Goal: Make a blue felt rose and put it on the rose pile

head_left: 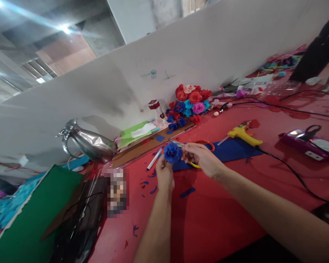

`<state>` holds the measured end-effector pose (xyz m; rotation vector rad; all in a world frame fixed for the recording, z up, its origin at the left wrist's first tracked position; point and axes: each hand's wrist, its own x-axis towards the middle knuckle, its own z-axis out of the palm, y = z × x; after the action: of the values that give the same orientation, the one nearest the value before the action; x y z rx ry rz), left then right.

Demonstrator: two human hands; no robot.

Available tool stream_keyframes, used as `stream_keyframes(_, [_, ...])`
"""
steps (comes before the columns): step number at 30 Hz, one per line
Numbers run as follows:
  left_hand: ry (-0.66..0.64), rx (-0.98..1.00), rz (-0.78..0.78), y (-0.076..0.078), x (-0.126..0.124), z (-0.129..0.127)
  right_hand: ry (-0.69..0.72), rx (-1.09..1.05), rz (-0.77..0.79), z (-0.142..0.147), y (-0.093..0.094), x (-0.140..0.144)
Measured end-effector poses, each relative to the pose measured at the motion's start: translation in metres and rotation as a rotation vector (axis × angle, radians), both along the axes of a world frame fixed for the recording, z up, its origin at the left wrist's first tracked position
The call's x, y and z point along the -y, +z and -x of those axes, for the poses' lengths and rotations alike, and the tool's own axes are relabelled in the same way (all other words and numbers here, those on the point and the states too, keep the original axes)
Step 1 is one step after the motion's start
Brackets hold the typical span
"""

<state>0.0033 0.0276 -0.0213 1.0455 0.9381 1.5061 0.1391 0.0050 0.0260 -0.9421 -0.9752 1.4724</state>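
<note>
My left hand (164, 174) holds a blue paper rose (172, 152) from below, lifted a little above the red table (222, 215). My right hand (200, 157) touches the rose's right side with pinched fingers. Just behind my hands lie scissors (193, 143) with red and yellow handles on a blue sheet (230, 150). Small blue paper scraps (187, 192) are scattered on the table below my hands.
A yellow glue gun (242, 134) with a black cord lies on the blue sheet. A pile of red, blue and pink paper flowers (190, 101) sits by the white wall. A metal jug (89, 143), a marker (154, 158), a green sheet (30, 219) and a purple device (309, 143) surround the work area.
</note>
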Motion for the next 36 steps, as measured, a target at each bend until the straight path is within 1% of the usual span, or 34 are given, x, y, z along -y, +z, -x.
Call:
stream_keyframes(6, [0.025, 0.058, 0.010, 0.006, 0.003, -0.001, 0.073, 0.114, -0.033, 0.003, 0.004, 0.004])
stream_keyframes(12, [0.035, 0.038, 0.005, 0.006, 0.001, -0.001, -0.006, 0.123, -0.085, 0.003, 0.002, 0.001])
stream_keyframes(14, [0.029, 0.057, -0.002, 0.006, 0.001, -0.002, -0.042, 0.210, -0.125, -0.005, 0.001, -0.002])
stream_keyframes(16, [0.028, 0.067, -0.009, 0.007, 0.000, -0.002, -0.089, 0.441, -0.197, -0.017, 0.001, -0.006])
stream_keyframes(17, [0.031, 0.062, -0.011, 0.008, 0.000, -0.001, -0.114, 0.623, -0.239, -0.025, 0.000, -0.008])
stream_keyframes(19, [0.046, 0.039, -0.019, 0.010, 0.000, -0.001, -0.119, 1.080, -0.293, -0.038, -0.004, -0.011])
stream_keyframes(20, [0.051, 0.024, -0.025, 0.011, 0.000, 0.000, -0.094, 1.291, -0.275, -0.043, -0.006, -0.013])
stream_keyframes(21, [0.052, 0.012, -0.032, 0.012, 0.000, 0.001, -0.049, 1.457, -0.239, -0.046, -0.009, -0.014])
stream_keyframes(22, [0.047, 0.003, -0.038, 0.012, 0.000, 0.001, -0.004, 1.573, -0.210, -0.048, -0.012, -0.015])
stream_keyframes(23, [0.044, -0.002, -0.044, 0.013, 0.000, 0.002, 0.035, 1.644, -0.194, -0.048, -0.015, -0.016])
stream_keyframes(26, [0.049, -0.009, -0.050, 0.014, 0.000, 0.003, 0.088, 1.701, -0.201, -0.045, -0.018, -0.018])
stream_keyframes(30, [0.096, -0.050, -0.066, 0.012, 0.001, 0.005, 0.073, 1.714, -0.188, -0.040, -0.015, -0.018])
stream_keyframes(36, [0.132, -0.083, -0.083, 0.004, -0.001, 0.007, 0.053, 1.674, -0.146, -0.039, -0.010, -0.017])
